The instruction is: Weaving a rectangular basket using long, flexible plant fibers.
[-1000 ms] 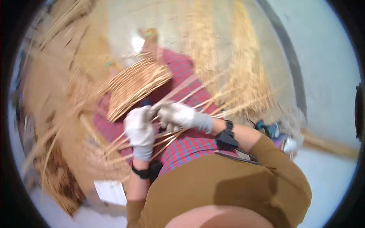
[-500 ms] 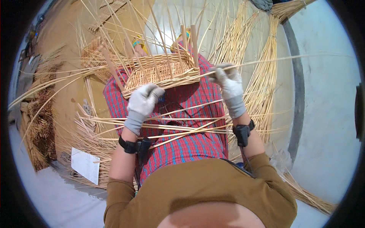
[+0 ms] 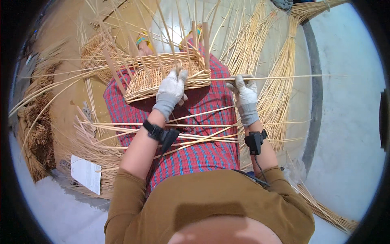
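Observation:
A half-woven wicker basket (image 3: 146, 75) rests across my knees, its tall upright stakes pointing away from me. My left hand (image 3: 172, 88), in a pale work glove, grips the basket's near wall, fingers over its top edge and thumb on the outside. Off the basket's right end, my gloved right hand (image 3: 244, 91) pinches a long thin willow rod (image 3: 280, 77). The rod stretches out to the right, nearly level. Whether its left end joins the weave cannot be made out. Several loose rods (image 3: 195, 134) lie across the red checked cloth (image 3: 191, 162) on my lap.
Bundles of peeled willow rods (image 3: 280, 97) lie on the floor to the right. At the left are brown bundles (image 3: 42, 130), a woven panel (image 3: 99, 53) and a white sheet (image 3: 86, 174) on a heap of rods. Long weaver ends (image 3: 53, 91) stick out left of the basket.
My left hand has slid right along the near wall and up over its edge. My right hand has shifted slightly, and the rod has swung from an upward slant to nearly level.

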Demonstrator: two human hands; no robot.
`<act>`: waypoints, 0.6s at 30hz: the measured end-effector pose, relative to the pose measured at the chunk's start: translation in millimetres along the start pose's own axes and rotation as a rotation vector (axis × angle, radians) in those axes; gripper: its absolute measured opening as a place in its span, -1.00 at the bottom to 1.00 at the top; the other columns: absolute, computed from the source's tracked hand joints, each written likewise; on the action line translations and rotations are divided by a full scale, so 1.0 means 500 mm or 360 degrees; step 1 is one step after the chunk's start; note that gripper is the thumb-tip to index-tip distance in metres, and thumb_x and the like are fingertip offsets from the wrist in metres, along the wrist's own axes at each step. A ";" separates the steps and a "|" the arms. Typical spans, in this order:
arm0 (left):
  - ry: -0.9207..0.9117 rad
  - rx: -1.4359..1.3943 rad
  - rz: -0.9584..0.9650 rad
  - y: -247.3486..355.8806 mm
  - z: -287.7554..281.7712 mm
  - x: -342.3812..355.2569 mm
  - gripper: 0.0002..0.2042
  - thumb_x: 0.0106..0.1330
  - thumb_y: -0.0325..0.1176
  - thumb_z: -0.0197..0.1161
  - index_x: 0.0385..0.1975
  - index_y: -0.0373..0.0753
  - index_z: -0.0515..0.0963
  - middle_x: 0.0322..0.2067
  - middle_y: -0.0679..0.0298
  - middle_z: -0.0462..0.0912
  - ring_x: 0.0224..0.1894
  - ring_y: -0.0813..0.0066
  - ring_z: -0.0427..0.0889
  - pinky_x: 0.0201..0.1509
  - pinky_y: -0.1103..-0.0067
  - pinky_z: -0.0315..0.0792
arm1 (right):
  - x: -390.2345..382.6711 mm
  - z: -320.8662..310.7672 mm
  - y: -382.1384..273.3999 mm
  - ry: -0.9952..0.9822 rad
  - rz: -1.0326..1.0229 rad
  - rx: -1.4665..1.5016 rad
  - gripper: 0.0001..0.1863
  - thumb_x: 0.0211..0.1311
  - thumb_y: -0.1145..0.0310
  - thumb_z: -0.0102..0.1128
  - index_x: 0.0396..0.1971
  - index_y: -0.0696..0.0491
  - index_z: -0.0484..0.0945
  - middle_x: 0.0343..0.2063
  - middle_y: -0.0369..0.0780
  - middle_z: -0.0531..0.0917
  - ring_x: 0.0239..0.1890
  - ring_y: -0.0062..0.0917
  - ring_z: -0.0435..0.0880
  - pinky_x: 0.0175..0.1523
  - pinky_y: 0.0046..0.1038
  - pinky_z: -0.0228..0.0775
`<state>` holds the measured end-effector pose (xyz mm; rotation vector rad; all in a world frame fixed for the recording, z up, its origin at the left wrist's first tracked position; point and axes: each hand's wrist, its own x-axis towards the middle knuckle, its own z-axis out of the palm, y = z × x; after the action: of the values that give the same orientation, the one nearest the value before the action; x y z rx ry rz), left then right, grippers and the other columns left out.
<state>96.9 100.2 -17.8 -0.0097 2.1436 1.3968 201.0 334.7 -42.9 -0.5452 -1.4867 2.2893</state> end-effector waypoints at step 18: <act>0.0136 -0.0122 -0.0136 -0.048 0.045 0.046 -0.63 0.50 -0.02 0.07 -0.26 -0.28 0.49 -0.70 0.20 0.52 -0.79 0.41 0.50 -0.75 0.46 0.37 | 0.278 0.329 0.021 -0.0428 -0.1005 -0.1576 -0.86 0.24 0.36 0.28 -0.25 0.07 0.64 -0.32 -0.11 0.67 -0.30 -0.47 0.67 -0.19 -0.43 0.53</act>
<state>95.2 115.3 -55.1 -0.1913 2.1309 1.4513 -1.7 270.4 -8.5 0.0456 -2.4466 1.0823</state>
